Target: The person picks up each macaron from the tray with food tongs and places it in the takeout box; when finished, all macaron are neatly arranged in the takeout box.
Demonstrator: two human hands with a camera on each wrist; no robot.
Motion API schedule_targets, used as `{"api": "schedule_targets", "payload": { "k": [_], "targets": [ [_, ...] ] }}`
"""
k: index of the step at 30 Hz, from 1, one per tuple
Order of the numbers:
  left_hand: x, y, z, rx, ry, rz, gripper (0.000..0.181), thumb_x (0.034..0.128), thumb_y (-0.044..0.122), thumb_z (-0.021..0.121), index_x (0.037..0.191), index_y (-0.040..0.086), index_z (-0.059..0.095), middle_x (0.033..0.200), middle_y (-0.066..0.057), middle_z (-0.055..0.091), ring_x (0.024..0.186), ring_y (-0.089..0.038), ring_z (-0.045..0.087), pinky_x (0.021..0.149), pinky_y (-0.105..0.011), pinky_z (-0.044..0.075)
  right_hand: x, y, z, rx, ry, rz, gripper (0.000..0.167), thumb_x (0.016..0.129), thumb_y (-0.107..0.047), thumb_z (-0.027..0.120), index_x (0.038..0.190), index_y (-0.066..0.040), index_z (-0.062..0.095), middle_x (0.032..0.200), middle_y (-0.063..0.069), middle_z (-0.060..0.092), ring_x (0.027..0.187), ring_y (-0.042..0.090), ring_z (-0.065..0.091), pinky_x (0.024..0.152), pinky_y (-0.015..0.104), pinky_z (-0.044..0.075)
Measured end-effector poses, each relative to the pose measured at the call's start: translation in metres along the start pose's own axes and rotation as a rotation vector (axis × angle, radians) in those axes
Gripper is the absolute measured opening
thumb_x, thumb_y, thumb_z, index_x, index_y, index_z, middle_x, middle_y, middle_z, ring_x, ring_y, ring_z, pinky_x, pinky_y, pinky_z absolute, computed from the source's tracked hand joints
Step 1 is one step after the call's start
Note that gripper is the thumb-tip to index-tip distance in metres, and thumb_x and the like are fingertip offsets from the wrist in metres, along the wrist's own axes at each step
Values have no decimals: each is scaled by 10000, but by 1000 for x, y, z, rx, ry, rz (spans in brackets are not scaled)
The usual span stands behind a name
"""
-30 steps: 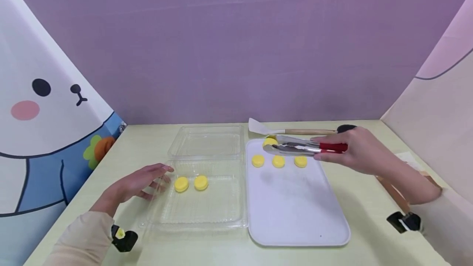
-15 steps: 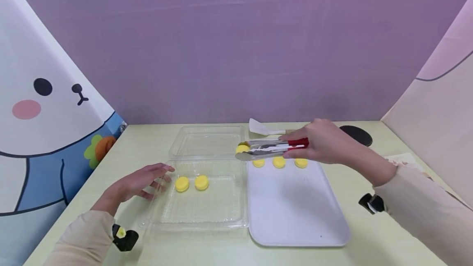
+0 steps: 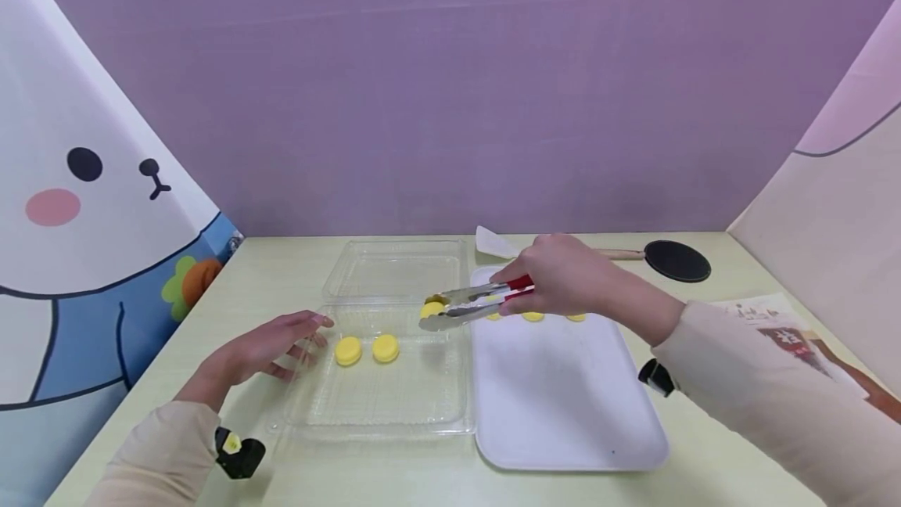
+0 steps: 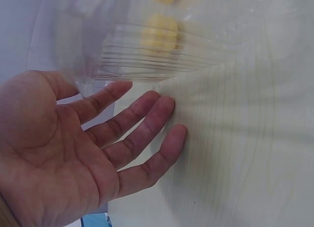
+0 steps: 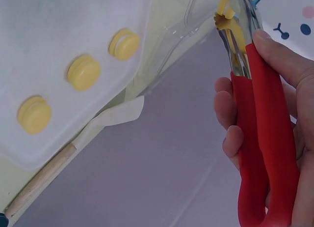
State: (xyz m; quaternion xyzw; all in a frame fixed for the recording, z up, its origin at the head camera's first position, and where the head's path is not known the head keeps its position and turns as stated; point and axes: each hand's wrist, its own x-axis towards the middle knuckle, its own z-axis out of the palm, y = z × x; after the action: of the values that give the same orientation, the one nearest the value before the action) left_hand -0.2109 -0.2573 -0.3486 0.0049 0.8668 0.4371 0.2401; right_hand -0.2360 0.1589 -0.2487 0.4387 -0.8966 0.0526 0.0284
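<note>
- Pinched as it is between the tips of the tongs (image 5: 267, 124), one yellow macaron (image 3: 432, 309) hangs over the back right of the clear box (image 3: 373, 405), near the fold to its lid (image 3: 394, 272); how high, I cannot tell.
- From my right hand (image 3: 563, 276) it lies to the left and a little closer to my body. The tongs' long axis runs the same way, red handles to the right, tips to the left, and I judge this line to be the relation that matters most.
- I grip the handles with that hand, fingers and thumb curled round them.
- With the left hand (image 3: 271, 346) I hold nothing that I can make out; its fingers are loosely spread at the box's left wall, though whether they press it I cannot tell.
- That hand is nearer the two macarons (image 3: 385, 348) lying side by side in the box; the right is nearer the tray.
- Just right of the box is the white tray (image 3: 563, 397), with three macarons (image 5: 83, 72) in a row toward its far end.
- Beyond it, a spatula (image 3: 496, 243) and a black disc (image 3: 677, 261) lie on the surface (image 3: 352, 476).
- Partly behind my right sleeve is a printed sheet (image 3: 756, 311).
</note>
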Motion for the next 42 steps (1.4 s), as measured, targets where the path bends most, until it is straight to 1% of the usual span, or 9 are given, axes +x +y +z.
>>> {"api": "schedule_targets", "payload": {
  "k": [2,6,11,19,22,26,31,36,42],
  "targets": [
    [0,0,0,-1,1,-1,580,1105,436,355,1498,11,403,1363,-242,513,1138,-363,568,852,-504,565,4,-3,2,-24,-17,-14,242,870,-364,815,1054,-206,797,646,-158,600,548,21,473,544,265,407],
    [1,0,0,-1,2,-5,588,1103,445,356,1499,13,403,1360,-240,514,1137,-365,565,856,-505,565,12,-8,8,-73,-59,-21,161,876,-351,811,993,-244,782,674,-164,623,572,33,491,558,266,419],
    [1,-1,0,-4,1,-10,588,1103,447,355,1498,14,402,1349,-231,519,1136,-365,563,858,-505,565,20,-15,15,-133,-93,-15,146,873,-364,811,969,-256,790,681,-162,630,573,55,488,539,254,410],
    [1,-2,0,-6,1,-13,580,1103,443,359,1496,20,407,1348,-225,518,1138,-368,558,857,-502,565,31,-23,23,-149,-101,-37,129,864,-359,819,907,-240,793,697,-151,635,580,53,487,530,262,395],
    [2,-2,0,-6,1,-12,579,1103,443,356,1497,21,405,1351,-229,515,1140,-372,558,858,-507,564,33,-23,26,-181,-89,-54,115,858,-351,818,834,-252,763,667,-157,597,563,61,470,513,269,380],
    [2,-2,-1,-5,0,-11,575,1106,436,351,1497,19,404,1348,-231,514,1134,-367,561,855,-508,565,35,-23,31,-198,-78,-73,151,842,-341,822,768,-256,722,613,-149,524,546,71,447,489,271,363],
    [2,-2,0,-5,4,-14,571,1106,429,353,1502,20,402,1348,-228,519,1131,-366,565,855,-503,565,37,-23,35,-176,-84,-65,189,841,-326,824,729,-252,691,586,-145,485,547,69,435,485,266,357],
    [2,-2,-1,-5,3,-13,575,1107,431,349,1503,18,401,1348,-230,518,1132,-365,566,854,-506,565,38,-25,35,-196,-72,-75,236,824,-327,832,691,-239,657,575,-127,461,538,80,418,481,268,341],
    [1,-1,-1,-2,-2,-8,577,1108,431,343,1504,14,395,1357,-239,514,1134,-367,568,853,-504,567,40,-28,35,-192,-71,-74,220,805,-343,840,711,-225,680,569,-120,460,539,93,414,484,271,340]
  ]
}}
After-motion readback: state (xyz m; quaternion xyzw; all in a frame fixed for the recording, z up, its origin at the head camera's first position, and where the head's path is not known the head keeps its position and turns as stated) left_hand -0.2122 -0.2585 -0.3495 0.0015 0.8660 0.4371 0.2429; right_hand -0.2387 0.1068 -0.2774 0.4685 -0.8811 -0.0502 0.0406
